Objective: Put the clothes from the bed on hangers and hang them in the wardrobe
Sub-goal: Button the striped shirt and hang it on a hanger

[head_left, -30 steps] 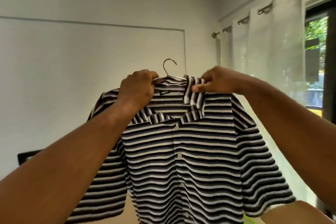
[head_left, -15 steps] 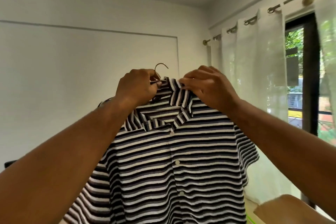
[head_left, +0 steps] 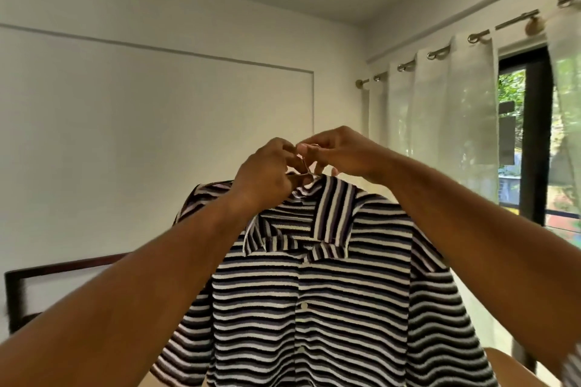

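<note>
Shirt [head_left: 330, 292], striped and short-sleeved, fills the lower centre of the head view. It is draped on a wire hanger [head_left: 304, 167] whose neck shows just above the collar at mid-frame. The left hand [head_left: 267, 176] is curled round the hanger at the collar. The right hand [head_left: 342, 151] pinches the hook just above it, fingers closed on the wire, and the two hands touch. Both are raised, so the shirt hangs free in the air with its buttoned front toward the camera.

I read this as the end of the hangering step: the shirt sits on the hanger and the hands are settling the hook. Next I would want one hand to keep the hook and a turn toward the wardrobe, which I cannot see here. The left shoulder looks bunched, so I would watch for it slipping off.

A white wall [head_left: 125, 135] with a thin moulding line takes up the left half. A pale curtain [head_left: 440, 122] hangs from a rod [head_left: 515, 19] at upper right, beside a window [head_left: 511, 94] showing greenery. A dark frame [head_left: 63, 264] sits at lower left. A tan surface [head_left: 509, 364] shows at lower right, but I cannot tell what it is. No bed is in view.
</note>
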### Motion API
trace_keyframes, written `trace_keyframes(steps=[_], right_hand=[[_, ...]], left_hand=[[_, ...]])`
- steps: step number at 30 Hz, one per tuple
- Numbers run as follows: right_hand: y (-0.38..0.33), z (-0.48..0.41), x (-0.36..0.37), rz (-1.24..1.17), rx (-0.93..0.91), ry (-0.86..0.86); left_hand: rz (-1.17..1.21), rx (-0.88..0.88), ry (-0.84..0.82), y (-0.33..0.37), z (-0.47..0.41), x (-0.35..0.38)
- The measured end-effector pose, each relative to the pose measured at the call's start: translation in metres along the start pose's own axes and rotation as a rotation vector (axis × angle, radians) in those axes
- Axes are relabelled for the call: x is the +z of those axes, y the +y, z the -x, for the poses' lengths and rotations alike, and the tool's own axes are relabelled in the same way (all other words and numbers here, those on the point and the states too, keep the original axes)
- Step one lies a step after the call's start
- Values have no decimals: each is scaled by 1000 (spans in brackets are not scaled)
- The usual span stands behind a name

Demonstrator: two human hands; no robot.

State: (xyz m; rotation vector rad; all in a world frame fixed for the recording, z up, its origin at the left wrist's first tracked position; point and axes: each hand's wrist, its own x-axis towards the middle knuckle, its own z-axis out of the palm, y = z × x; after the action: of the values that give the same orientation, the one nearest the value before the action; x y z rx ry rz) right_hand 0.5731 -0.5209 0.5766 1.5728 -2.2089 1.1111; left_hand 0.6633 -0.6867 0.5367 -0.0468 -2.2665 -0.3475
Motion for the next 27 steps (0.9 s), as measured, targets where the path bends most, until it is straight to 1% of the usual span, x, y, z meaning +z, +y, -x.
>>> trace_keyframes(steps=[2, 3, 6, 8, 9, 10, 12, 13, 15, 16, 18, 20, 21, 23, 25, 27], right_hand=[[-4, -2, 0, 47, -34, 23], [-5, -3, 1, 88, -53, 40], [-6, -3, 4, 237, -83, 6], [-2, -1, 6, 268, -70, -28], [1, 1, 7, 272, -67, -34], [4, 2, 7, 282, -71, -34], [9, 5, 8, 293, -91, -11], [11, 7, 7, 282, -96, 16], [14, 10, 4, 294, -115, 75], [13, 12, 0, 322, -123, 75], [11, 16, -12, 362, -104, -18], [7, 21, -24, 420, -53, -137], [8, 23, -28, 476, -44, -160], [12, 27, -34, 588, -57, -146], [19, 33, -44, 675, -58, -105], [27, 42, -61, 744, -39, -59]], left_hand=[[-46, 25, -16, -3, 1, 2], [-19, 25, -38, -3, 2, 2], [44, -35, -188, -3, 5, -3], [44, -67, -288, -5, 7, -10], [71, -70, -301, -6, 8, -15], [114, -65, -280, -6, 9, -20], [242, -44, -162, -4, 11, -27], [321, -37, -109, -2, 13, -29], [429, -20, -54, 5, 14, -28], [449, -11, -35, 8, 14, -26], [467, -14, -12, 14, 13, -21], [482, -22, -27, 20, 13, -15], [485, -14, -48, 23, 13, -10], [467, 15, -81, 27, 11, 0], [388, 20, -129, 31, 7, 11], [256, -6, -276, 31, 1, 25]])
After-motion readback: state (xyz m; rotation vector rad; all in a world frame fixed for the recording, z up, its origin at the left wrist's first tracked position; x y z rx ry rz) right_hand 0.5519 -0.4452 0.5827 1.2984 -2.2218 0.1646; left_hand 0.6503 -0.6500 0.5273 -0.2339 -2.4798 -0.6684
